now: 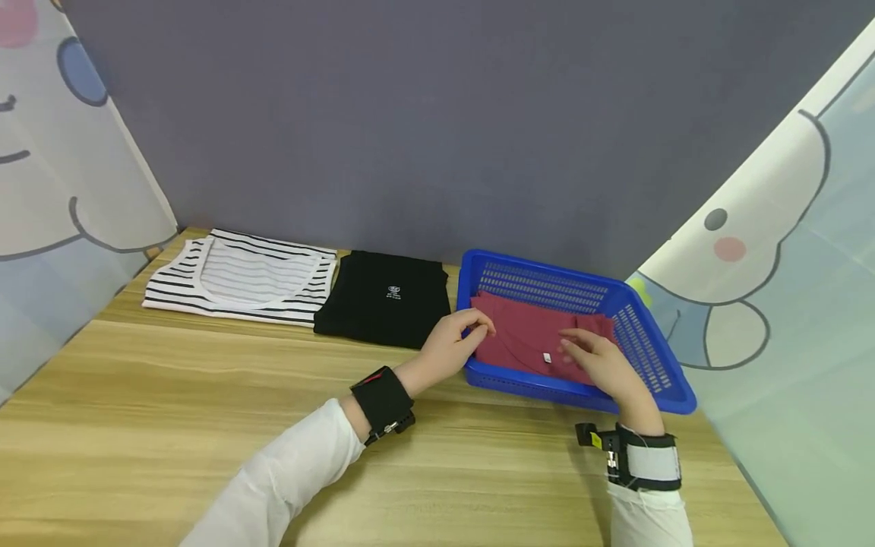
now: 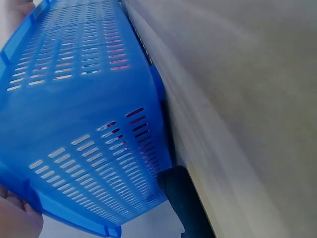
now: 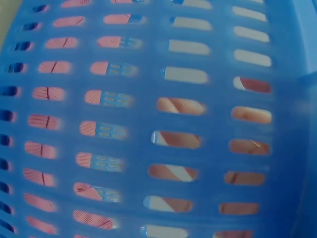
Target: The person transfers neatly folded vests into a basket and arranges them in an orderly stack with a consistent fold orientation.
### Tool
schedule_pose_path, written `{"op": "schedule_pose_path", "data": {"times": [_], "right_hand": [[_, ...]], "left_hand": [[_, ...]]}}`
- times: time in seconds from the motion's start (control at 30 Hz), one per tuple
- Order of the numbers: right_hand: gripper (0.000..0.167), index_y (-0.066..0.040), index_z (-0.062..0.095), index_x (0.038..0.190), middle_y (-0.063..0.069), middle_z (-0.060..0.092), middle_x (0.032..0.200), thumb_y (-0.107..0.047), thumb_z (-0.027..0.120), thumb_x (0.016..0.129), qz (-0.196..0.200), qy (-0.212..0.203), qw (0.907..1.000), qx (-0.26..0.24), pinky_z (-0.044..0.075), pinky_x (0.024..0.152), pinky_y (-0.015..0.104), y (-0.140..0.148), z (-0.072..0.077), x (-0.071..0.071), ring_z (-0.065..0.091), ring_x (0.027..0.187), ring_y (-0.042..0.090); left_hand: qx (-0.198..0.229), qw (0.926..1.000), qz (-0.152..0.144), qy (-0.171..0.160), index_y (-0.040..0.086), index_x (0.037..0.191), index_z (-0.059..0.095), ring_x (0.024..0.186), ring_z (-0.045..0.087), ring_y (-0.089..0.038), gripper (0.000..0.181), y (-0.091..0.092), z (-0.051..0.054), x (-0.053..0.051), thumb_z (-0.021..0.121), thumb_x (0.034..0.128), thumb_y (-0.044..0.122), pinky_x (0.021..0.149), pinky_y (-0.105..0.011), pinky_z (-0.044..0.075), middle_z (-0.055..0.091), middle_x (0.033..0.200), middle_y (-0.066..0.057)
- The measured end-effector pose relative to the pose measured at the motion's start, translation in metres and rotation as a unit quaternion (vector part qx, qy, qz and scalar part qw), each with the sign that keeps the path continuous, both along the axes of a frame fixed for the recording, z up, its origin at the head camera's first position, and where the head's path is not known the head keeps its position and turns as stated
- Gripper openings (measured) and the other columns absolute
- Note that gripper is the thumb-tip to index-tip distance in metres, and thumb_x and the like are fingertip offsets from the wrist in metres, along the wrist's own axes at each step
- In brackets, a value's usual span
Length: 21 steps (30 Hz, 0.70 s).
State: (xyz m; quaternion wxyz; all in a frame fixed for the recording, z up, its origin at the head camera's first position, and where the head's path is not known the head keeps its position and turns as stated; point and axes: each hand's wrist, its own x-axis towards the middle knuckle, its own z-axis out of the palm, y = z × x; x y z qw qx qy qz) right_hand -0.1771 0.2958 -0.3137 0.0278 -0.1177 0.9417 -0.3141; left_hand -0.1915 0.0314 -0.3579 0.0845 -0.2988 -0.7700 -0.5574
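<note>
Below the fingers of both hands, a folded dark red garment (image 1: 513, 327) is contained in a blue basket (image 1: 526, 384), and a small white tag (image 1: 547, 357) is shown on the cloth, just to the left of the right fingertips. At the basket's left rim, the left hand (image 1: 447, 343) is held with its fingers loosely bent and gathered, the thumb brought near beneath the forefinger; whether the cloth is touched by them cannot be told. Over the nearer right part of the basket, the right hand (image 1: 601, 368) is held with its fingers gently bent and the thumb set apart from them; contact with the garment cannot be told there either. From the right wrist, the basket's slotted wall is seen close up, with bits of pinkish cloth and skin shown through the slots.

To the left of the left fingers, a folded black garment (image 1: 372, 304) bearing small white print is laid just beside the basket. Farther left of those fingers, a striped garment (image 1: 249, 277) is laid close against the black one. All are borne by a wooden table (image 1: 171, 410). Beyond the fingers, a dark grey wall (image 1: 410, 129) is seen. Behind the fingers, both wrists are wrapped in dark bands (image 1: 384, 399).
</note>
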Motion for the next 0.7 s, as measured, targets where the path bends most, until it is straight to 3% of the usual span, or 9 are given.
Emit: {"op": "schedule_pose_path", "data": {"times": [0.3, 0.37, 0.53, 0.7], "right_hand": [[0.035, 0.006, 0.055, 0.124, 0.023, 0.066, 0.104, -0.018, 0.043, 0.102, -0.020, 0.055, 0.9981, -0.019, 0.053, 0.085, 0.044, -0.012, 0.006, 0.004, 0.064, 0.098, 0.034], [0.033, 0.005, 0.056, 0.123, 0.022, 0.067, 0.102, -0.017, 0.044, 0.101, -0.022, 0.067, 0.9972, -0.023, 0.054, 0.084, 0.037, -0.017, 0.007, 0.006, 0.065, 0.097, 0.034], [0.027, 0.002, 0.060, 0.119, 0.017, 0.069, 0.097, -0.013, 0.048, 0.100, -0.012, 0.086, 0.9955, -0.040, 0.050, 0.076, 0.016, -0.031, 0.006, 0.011, 0.066, 0.090, 0.030], [0.026, 0.002, 0.060, 0.118, 0.016, 0.069, 0.096, -0.010, 0.050, 0.098, 0.017, 0.088, 0.9947, -0.049, 0.051, 0.074, 0.019, -0.045, 0.003, 0.017, 0.066, 0.089, 0.028]], "left_hand": [[0.048, 0.9988, -0.002, -0.002, 0.006, 0.097, 0.065, 0.087, 0.058, -0.024, 0.021, -0.015, -0.004, 0.011, 0.044, 0.1002, 0.010, 0.076, -0.030, 0.045, 0.064, 0.097, -0.008], [0.059, 0.9982, -0.003, -0.004, 0.005, 0.096, 0.065, 0.088, 0.059, -0.027, 0.021, -0.017, -0.004, 0.013, 0.045, 0.0999, 0.009, 0.077, -0.029, 0.045, 0.064, 0.096, -0.008], [0.087, 0.9955, -0.014, -0.036, 0.001, 0.095, 0.065, 0.092, 0.061, -0.024, 0.021, -0.027, -0.003, 0.015, 0.045, 0.0995, 0.008, 0.081, -0.028, 0.048, 0.066, 0.094, -0.011], [0.104, 0.9922, -0.010, -0.068, -0.003, 0.097, 0.064, 0.095, 0.062, -0.022, 0.022, -0.041, -0.008, 0.014, 0.045, 0.0993, 0.008, 0.088, -0.041, 0.050, 0.066, 0.096, -0.015]]}}
